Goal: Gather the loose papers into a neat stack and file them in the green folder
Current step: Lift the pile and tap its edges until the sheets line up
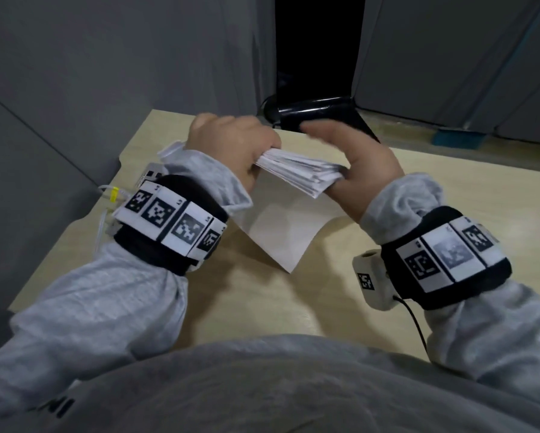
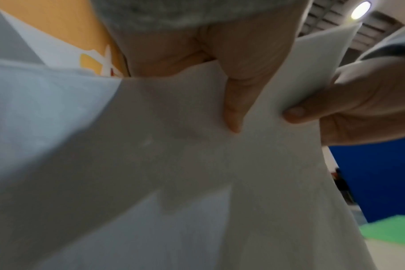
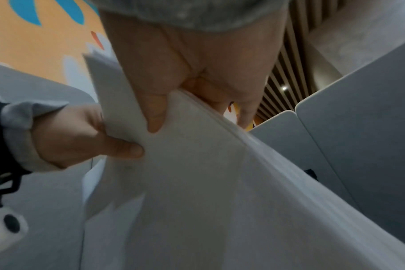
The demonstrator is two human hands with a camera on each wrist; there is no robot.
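A stack of white papers (image 1: 296, 171) stands on edge above the wooden desk (image 1: 256, 307), its front sheet hanging towards me. My left hand (image 1: 240, 151) grips the stack's left end, thumb (image 2: 235, 102) pressed on the front sheet. My right hand (image 1: 353, 160) grips the right end, thumb (image 3: 155, 113) in front and fingers behind. The sheets' top edges (image 3: 220, 120) look uneven and fanned. A blurred corner of the green folder (image 2: 393, 230) shows only in the left wrist view, low on the right beyond the papers.
A glossy black object (image 1: 312, 110) sits at the desk's far edge, just behind my hands. Grey partition panels (image 1: 74, 89) close off the left and back. The desk's left edge has a notch (image 1: 121, 164) near my left wrist.
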